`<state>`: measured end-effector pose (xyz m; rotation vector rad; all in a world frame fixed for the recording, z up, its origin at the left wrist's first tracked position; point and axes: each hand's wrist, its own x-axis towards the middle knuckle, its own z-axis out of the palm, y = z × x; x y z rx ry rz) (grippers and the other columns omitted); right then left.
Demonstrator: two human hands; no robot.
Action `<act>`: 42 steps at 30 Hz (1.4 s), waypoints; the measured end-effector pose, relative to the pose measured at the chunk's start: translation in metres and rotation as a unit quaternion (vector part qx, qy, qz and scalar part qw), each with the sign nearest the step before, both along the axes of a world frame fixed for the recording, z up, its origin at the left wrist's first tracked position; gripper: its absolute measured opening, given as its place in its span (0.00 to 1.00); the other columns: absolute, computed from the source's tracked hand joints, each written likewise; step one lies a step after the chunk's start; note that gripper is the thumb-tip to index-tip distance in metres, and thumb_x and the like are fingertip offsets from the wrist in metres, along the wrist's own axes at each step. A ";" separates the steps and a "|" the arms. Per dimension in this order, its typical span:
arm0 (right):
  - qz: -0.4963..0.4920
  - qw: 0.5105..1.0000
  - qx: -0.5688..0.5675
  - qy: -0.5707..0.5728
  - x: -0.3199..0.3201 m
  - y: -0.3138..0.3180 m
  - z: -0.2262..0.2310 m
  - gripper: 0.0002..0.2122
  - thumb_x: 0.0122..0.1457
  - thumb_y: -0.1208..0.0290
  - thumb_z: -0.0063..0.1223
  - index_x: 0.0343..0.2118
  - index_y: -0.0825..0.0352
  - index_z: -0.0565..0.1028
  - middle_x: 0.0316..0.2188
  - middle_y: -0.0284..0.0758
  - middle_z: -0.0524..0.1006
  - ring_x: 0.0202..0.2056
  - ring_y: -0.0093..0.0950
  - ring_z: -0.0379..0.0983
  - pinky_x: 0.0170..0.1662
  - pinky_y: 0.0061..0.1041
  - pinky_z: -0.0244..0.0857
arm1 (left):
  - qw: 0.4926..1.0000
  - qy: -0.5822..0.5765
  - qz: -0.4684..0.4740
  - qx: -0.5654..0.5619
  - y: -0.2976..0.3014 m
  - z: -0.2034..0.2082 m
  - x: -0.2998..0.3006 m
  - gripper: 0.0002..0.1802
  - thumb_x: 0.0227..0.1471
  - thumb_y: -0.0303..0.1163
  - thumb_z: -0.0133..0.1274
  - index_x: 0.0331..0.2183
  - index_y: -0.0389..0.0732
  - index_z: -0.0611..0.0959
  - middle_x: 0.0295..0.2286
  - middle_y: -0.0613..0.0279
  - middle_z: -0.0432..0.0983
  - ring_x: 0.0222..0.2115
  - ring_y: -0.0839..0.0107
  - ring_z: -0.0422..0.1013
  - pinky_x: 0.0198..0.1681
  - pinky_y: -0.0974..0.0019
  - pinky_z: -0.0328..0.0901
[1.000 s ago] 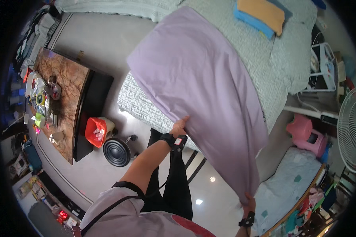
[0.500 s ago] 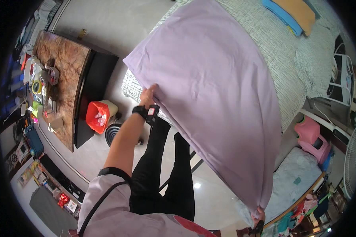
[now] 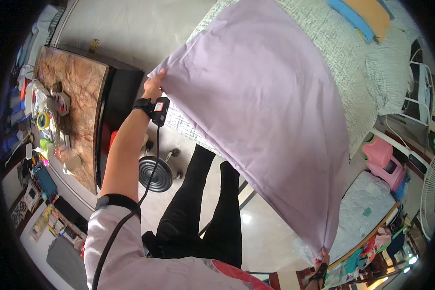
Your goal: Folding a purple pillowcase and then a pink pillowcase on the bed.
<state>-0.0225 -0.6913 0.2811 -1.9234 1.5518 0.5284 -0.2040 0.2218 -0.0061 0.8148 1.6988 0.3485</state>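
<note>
A large pale purple cloth sheet (image 3: 261,106) lies spread over the patterned bed (image 3: 333,63), its near edge stretched in a slant from upper left to lower right. My left hand (image 3: 153,85) pinches the sheet near its left corner, at the foot of the bed. Far down at the lower right, my right hand (image 3: 321,257) grips the gathered lower corner, where folds run together. A black device is strapped to my left wrist, with a cable along the arm.
Left stands a brown marble-top table (image 3: 72,96) crowded with small items. A round black-seated stool (image 3: 155,174) is by my legs. At right are a pink plastic seat (image 3: 384,162), a pale quilted mattress (image 3: 365,210) and a white fan (image 3: 430,193). Folded blue and orange cloths (image 3: 362,19) lie on the bed.
My left hand has moved up and left along the sheet's edge to its left corner. The right hand stays on the lower corner, with little movement. The red-lined bin is now mostly hidden behind my arm.
</note>
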 end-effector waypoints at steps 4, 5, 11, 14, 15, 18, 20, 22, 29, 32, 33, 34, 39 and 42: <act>0.002 0.997 -0.017 -0.077 0.017 0.022 0.013 0.08 0.40 0.66 0.55 0.20 0.58 0.67 0.11 0.25 0.64 0.07 0.19 0.54 0.07 0.14 0.49 | 0.996 -0.094 0.012 0.002 0.022 0.044 -0.001 0.25 0.37 0.39 0.57 0.37 0.34 0.71 0.34 0.59 0.68 0.35 0.67 0.64 0.37 0.62 0.61; -0.025 0.994 -0.021 -0.103 0.020 0.023 0.019 0.07 0.39 0.69 0.54 0.19 0.58 0.66 0.09 0.24 0.61 0.06 0.18 0.50 0.06 0.14 0.46 | 0.996 -0.077 -0.013 0.048 0.020 0.060 0.004 0.22 0.38 0.39 0.56 0.33 0.34 0.73 0.31 0.61 0.69 0.31 0.69 0.65 0.32 0.64 0.61; -0.049 0.987 0.053 -0.146 0.063 0.007 0.077 0.06 0.42 0.69 0.52 0.18 0.59 0.65 0.08 0.23 0.55 0.06 0.18 0.45 0.08 0.12 0.44 | 0.916 0.141 -0.192 0.322 0.033 0.247 -0.003 0.21 0.37 0.43 0.54 0.21 0.31 0.76 0.18 0.62 0.70 0.19 0.73 0.64 0.23 0.69 0.60; -0.094 0.962 0.180 -0.184 0.088 -0.124 0.151 0.05 0.43 0.67 0.52 0.21 0.60 0.68 0.09 0.25 0.61 0.07 0.19 0.50 0.09 0.12 0.49 | 0.899 0.088 -0.211 0.375 0.031 0.357 0.029 0.20 0.38 0.43 0.53 0.20 0.32 0.76 0.16 0.62 0.69 0.18 0.74 0.63 0.23 0.69 0.59; -0.046 0.933 0.151 -0.324 0.080 -0.184 0.195 0.05 0.43 0.68 0.52 0.23 0.60 0.70 0.11 0.26 0.64 0.09 0.19 0.54 0.11 0.13 0.52 | 0.901 -0.052 -0.212 0.375 0.029 0.376 0.042 0.18 0.39 0.42 0.53 0.19 0.33 0.76 0.15 0.64 0.67 0.16 0.75 0.61 0.20 0.70 0.58; 0.017 0.760 0.319 -0.566 0.109 -0.136 0.177 0.07 0.44 0.72 0.51 0.28 0.63 0.72 0.18 0.30 0.70 0.17 0.18 0.63 0.17 0.16 0.59 | 0.895 -0.054 -0.206 0.393 -0.008 0.525 -0.013 0.13 0.40 0.38 0.52 0.18 0.37 0.75 0.14 0.68 0.63 0.11 0.77 0.56 0.13 0.73 0.54; -0.026 0.772 0.344 -0.533 0.129 -0.120 0.197 0.04 0.45 0.72 0.51 0.25 0.63 0.71 0.17 0.29 0.69 0.16 0.18 0.63 0.17 0.16 0.60 | 0.853 -0.091 -0.220 0.465 0.008 0.528 -0.026 0.12 0.39 0.37 0.52 0.19 0.37 0.75 0.14 0.68 0.63 0.10 0.79 0.56 0.12 0.76 0.53; -0.099 0.804 0.391 -0.437 0.155 -0.111 0.210 0.03 0.46 0.72 0.49 0.20 0.63 0.70 0.14 0.27 0.68 0.15 0.19 0.63 0.17 0.17 0.61 | 0.876 -0.077 -0.211 0.426 0.021 0.520 -0.020 0.12 0.40 0.36 0.51 0.16 0.38 0.72 0.14 0.67 0.64 0.12 0.79 0.59 0.12 0.75 0.56; 0.151 0.864 0.352 -0.327 0.202 -0.072 0.157 0.03 0.45 0.74 0.45 0.18 0.62 0.68 0.17 0.27 0.70 0.18 0.19 0.66 0.19 0.13 0.62 | 0.936 -0.022 -0.134 0.325 0.040 0.498 0.006 0.10 0.35 0.30 0.53 0.15 0.35 0.72 0.15 0.62 0.65 0.14 0.75 0.63 0.13 0.71 0.58; 0.032 0.810 0.440 -0.386 0.242 -0.050 0.143 0.05 0.48 0.74 0.43 0.18 0.62 0.67 0.16 0.28 0.68 0.19 0.19 0.65 0.20 0.14 0.60 | 0.909 -0.086 -0.155 0.378 0.078 0.492 0.018 0.11 0.36 0.32 0.53 0.15 0.36 0.71 0.18 0.61 0.67 0.15 0.74 0.62 0.14 0.69 0.58; 0.060 0.817 0.398 -0.414 0.249 -0.051 0.159 0.06 0.49 0.73 0.42 0.18 0.64 0.66 0.14 0.27 0.64 0.16 0.19 0.61 0.17 0.15 0.57 | 0.896 -0.138 -0.143 0.397 0.078 0.492 0.043 0.11 0.37 0.33 0.52 0.15 0.36 0.71 0.18 0.62 0.66 0.15 0.74 0.62 0.15 0.70 0.58; 0.086 0.821 0.353 -0.440 0.256 -0.057 0.173 0.08 0.51 0.71 0.42 0.19 0.67 0.65 0.13 0.27 0.61 0.13 0.19 0.57 0.14 0.16 0.55 | 0.880 -0.190 -0.132 0.414 0.072 0.495 0.077 0.12 0.38 0.34 0.52 0.16 0.36 0.71 0.18 0.63 0.66 0.16 0.74 0.62 0.17 0.70 0.58; -0.038 0.825 0.334 -0.454 0.307 0.037 0.225 0.10 0.44 0.69 0.52 0.30 0.65 0.69 0.28 0.32 0.68 0.25 0.26 0.65 0.26 0.23 0.63 | 0.741 -0.046 -0.294 0.603 0.087 0.540 0.042 0.13 0.43 0.35 0.48 0.25 0.33 0.73 0.20 0.60 0.68 0.23 0.70 0.66 0.26 0.68 0.62; 0.063 0.814 0.306 -0.490 0.314 0.024 0.227 0.12 0.44 0.66 0.50 0.32 0.64 0.67 0.30 0.32 0.66 0.28 0.26 0.62 0.28 0.25 0.61 | 0.804 -0.289 -0.228 0.467 0.081 0.524 0.021 0.17 0.46 0.37 0.44 0.33 0.33 0.74 0.24 0.56 0.71 0.27 0.68 0.68 0.30 0.68 0.63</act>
